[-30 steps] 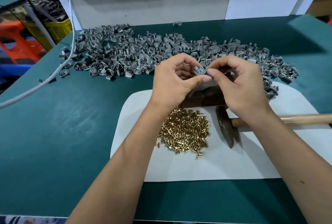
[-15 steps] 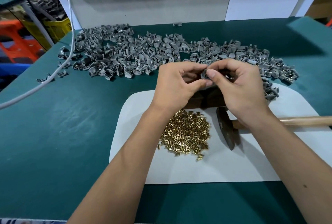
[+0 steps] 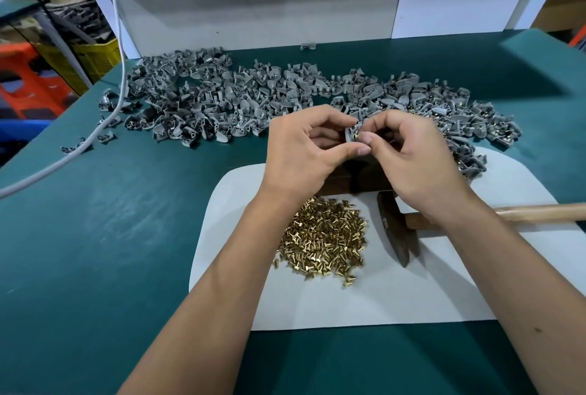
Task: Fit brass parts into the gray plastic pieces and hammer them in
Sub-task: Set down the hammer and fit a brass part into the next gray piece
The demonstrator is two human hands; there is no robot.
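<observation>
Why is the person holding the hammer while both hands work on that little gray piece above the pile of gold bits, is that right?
Not quite. In the head view the hammer lies on the white sheet, held by nobody. The left hand and the right hand do work on the gray plastic piece above the pile of brass parts.

Both hands meet above the worktop [image 3: 95, 236]: the left hand [image 3: 304, 153] pinches a gray plastic piece [image 3: 350, 134], the right hand [image 3: 412, 160] presses a brass part [image 3: 357, 134] against it.
</observation>
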